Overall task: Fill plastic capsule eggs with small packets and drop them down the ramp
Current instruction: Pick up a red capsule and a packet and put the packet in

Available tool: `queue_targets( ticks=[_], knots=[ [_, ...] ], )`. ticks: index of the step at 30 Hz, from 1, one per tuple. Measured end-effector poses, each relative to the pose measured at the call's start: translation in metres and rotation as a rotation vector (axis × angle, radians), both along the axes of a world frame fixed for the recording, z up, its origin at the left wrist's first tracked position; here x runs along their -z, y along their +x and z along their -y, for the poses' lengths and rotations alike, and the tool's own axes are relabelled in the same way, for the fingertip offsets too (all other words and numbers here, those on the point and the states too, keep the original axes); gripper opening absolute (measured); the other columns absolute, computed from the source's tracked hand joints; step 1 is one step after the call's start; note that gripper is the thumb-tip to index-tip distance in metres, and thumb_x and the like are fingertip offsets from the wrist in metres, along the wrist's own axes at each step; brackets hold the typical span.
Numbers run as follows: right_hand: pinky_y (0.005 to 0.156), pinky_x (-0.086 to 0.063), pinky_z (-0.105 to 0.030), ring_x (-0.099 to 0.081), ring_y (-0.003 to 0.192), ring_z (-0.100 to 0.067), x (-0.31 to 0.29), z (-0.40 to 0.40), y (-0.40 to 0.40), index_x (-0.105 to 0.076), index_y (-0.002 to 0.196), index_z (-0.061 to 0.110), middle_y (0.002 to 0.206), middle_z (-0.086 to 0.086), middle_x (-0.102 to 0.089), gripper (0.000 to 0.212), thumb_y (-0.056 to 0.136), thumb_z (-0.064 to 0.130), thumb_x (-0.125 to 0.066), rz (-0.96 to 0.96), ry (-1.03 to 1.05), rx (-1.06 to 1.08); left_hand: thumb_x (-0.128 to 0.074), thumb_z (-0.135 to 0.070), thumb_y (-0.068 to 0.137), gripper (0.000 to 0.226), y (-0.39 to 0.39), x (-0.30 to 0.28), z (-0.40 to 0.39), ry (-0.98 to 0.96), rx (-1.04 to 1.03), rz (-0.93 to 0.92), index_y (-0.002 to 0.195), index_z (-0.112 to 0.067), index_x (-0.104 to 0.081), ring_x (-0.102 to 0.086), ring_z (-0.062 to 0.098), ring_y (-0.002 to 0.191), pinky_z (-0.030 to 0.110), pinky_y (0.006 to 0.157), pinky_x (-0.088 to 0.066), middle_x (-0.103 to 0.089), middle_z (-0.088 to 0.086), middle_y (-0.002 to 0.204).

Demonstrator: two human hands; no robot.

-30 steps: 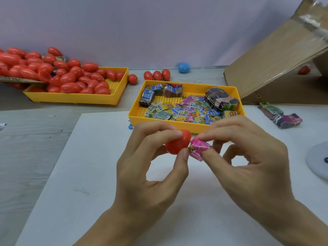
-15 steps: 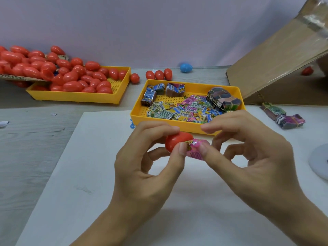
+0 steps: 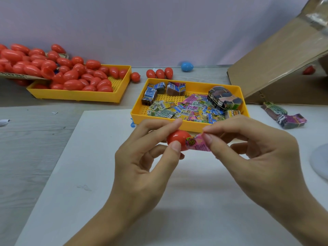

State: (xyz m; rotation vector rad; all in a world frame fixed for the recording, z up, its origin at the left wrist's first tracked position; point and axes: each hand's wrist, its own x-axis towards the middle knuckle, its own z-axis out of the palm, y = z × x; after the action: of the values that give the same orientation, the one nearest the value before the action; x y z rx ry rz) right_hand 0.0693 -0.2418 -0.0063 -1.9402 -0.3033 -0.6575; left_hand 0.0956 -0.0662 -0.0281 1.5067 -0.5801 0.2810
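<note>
Left hand (image 3: 142,167): thumb and fingers pinch glossy red egg half (image 3: 176,139), just in front of yellow packet tray (image 3: 193,126) | right hand (image 3: 257,157): pinches crinkly pink packet (image 3: 197,143) at egg's mouth | white surface (image 3: 88,174)

Egg tray (image 3: 122,89) left of packet tray (image 3: 140,105)

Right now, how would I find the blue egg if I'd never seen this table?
Look along the back wall, behind the yellow tray of packets. Just right of three red eggs standing together lies the blue egg, alone. It is the only blue one; every other egg is red.
</note>
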Motion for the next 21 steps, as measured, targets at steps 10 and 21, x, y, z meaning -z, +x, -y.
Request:
queue_targets(
  ticks=[10, 21],
  knots=[
    [0.045, -0.048, -0.041, -0.064, 0.069, -0.018, -0.0008, 0.0001, -0.0008, -0.071, 0.088, 0.028, 0.083, 0.008, -0.067, 0.013, 0.084, 0.017, -0.069, -0.056, 0.024, 0.0, -0.054, -0.017, 0.094, 0.031, -0.0002, 0.0016, 0.0011, -0.029, -0.007, -0.052, 0.121, -0.013, -0.068, -0.071, 0.026, 0.084, 0.03, 0.065, -0.06, -0.06, 0.007, 0.107],
    [0.044, -0.045, -0.042, -0.064, 0.068, -0.018, -0.0017, -0.0014, -0.0003, -0.073, 0.082, 0.029, 0.076, 0.006, -0.068, 0.005, 0.081, 0.024, -0.075, -0.127, 0.017, -0.056, -0.055, -0.02, 0.094, 0.031, 0.0004, 0.0028, 0.0023, 0.047, -0.01, -0.043, 0.121, -0.015, -0.067, -0.07, 0.019, 0.084, 0.027, 0.061, -0.059, -0.059, 0.01, 0.107]
  ],
)
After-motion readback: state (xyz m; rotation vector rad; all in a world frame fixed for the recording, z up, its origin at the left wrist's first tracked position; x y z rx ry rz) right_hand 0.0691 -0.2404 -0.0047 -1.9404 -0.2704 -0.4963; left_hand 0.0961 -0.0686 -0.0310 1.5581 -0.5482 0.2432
